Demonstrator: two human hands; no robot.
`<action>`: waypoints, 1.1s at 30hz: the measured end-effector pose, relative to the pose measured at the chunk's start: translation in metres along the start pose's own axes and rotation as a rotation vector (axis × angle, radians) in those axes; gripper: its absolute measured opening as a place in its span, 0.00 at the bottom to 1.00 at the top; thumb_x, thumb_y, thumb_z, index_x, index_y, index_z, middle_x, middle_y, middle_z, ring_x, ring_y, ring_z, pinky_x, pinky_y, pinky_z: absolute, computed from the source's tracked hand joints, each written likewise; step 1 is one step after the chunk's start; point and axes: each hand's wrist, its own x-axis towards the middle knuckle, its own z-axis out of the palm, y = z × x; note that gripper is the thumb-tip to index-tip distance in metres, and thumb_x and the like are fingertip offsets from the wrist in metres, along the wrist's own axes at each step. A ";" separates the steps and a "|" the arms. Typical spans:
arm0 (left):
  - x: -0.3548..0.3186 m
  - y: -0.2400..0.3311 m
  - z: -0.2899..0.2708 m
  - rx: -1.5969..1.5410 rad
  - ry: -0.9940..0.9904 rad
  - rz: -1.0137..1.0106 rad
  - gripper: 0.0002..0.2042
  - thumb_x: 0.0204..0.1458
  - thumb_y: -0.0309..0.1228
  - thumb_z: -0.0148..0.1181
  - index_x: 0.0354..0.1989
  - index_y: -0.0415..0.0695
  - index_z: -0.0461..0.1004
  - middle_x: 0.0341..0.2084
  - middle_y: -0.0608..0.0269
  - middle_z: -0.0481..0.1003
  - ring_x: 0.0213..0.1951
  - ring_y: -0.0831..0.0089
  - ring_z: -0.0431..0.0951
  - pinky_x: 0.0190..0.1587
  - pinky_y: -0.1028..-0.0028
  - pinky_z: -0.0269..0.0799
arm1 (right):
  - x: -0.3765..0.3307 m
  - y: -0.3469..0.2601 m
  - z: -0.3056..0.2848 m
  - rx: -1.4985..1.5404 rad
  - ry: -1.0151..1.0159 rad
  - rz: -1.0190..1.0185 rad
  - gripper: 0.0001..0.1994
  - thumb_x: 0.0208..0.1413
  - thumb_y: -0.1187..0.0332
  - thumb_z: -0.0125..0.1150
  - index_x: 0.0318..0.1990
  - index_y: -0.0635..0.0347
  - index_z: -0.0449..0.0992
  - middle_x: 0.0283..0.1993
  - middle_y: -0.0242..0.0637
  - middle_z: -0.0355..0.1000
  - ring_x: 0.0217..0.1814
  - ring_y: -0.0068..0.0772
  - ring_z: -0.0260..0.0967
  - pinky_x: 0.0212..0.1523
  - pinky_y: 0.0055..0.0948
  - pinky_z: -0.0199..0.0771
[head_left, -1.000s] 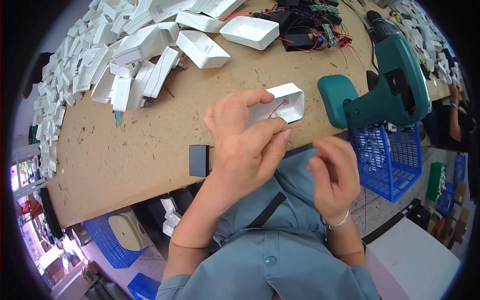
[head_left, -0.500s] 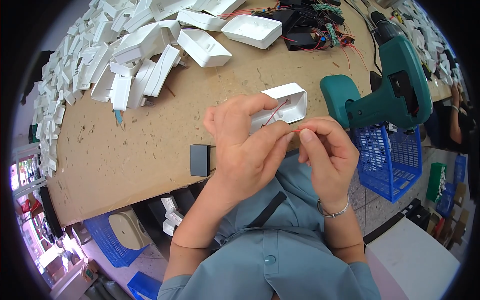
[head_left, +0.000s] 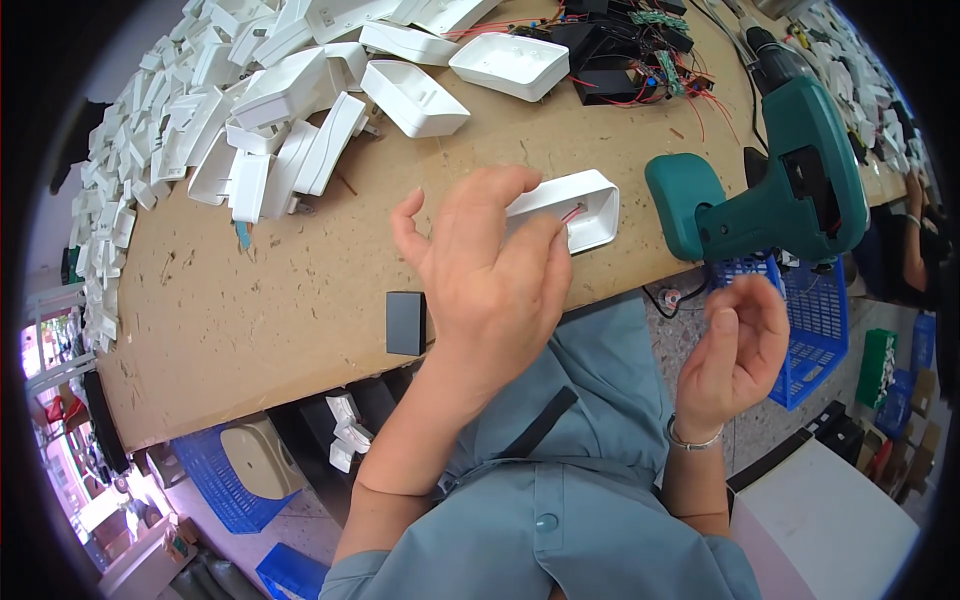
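White plastic housing [head_left: 570, 205], an open rectangular shell, lies near the front edge of the worktop [head_left: 250, 300], open side up, with a thin red wire [head_left: 572, 214] showing inside it. Seen from the head camera looking down, the left hand [head_left: 480, 270] sits over the housing's left end; its fingertips touch the shell, and the thumb and other fingers are spread loosely, gripping nothing firmly. The right hand [head_left: 735, 345] hangs off the front edge, well to the right of the housing, fingers curled toward the thumb; whether it pinches anything cannot be told. A teal cordless drill [head_left: 775, 185] lies just right of the housing. A small black box [head_left: 406, 323] sits at the front edge, left of the left hand. Empty white shells [head_left: 270, 130] are heaped toward the back left corner. Below the worktop's right side stands a blue basket [head_left: 810, 340]; its contents are hidden.
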 end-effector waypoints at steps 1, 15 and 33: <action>0.001 0.002 0.002 0.022 -0.011 -0.007 0.05 0.39 0.25 0.64 0.26 0.44 0.75 0.40 0.64 0.71 0.45 0.66 0.72 0.53 0.53 0.50 | 0.001 0.002 -0.001 -0.102 0.090 -0.049 0.20 0.54 0.79 0.55 0.55 0.72 0.64 0.53 0.45 0.64 0.46 0.29 0.66 0.45 0.25 0.67; 0.001 0.003 0.024 0.095 -0.011 0.001 0.04 0.38 0.24 0.61 0.24 0.42 0.74 0.36 0.66 0.72 0.40 0.69 0.73 0.52 0.52 0.54 | 0.077 0.020 -0.003 -0.188 -0.165 -0.023 0.29 0.52 0.81 0.59 0.63 0.67 0.57 0.56 0.51 0.67 0.50 0.36 0.72 0.51 0.31 0.71; 0.000 -0.004 0.033 0.014 0.051 0.026 0.05 0.35 0.22 0.62 0.22 0.40 0.73 0.35 0.62 0.72 0.36 0.65 0.72 0.43 0.64 0.60 | -0.040 -0.037 -0.083 -0.481 -0.532 0.158 0.21 0.44 0.70 0.66 0.47 0.67 0.72 0.38 0.44 0.76 0.37 0.37 0.77 0.41 0.31 0.74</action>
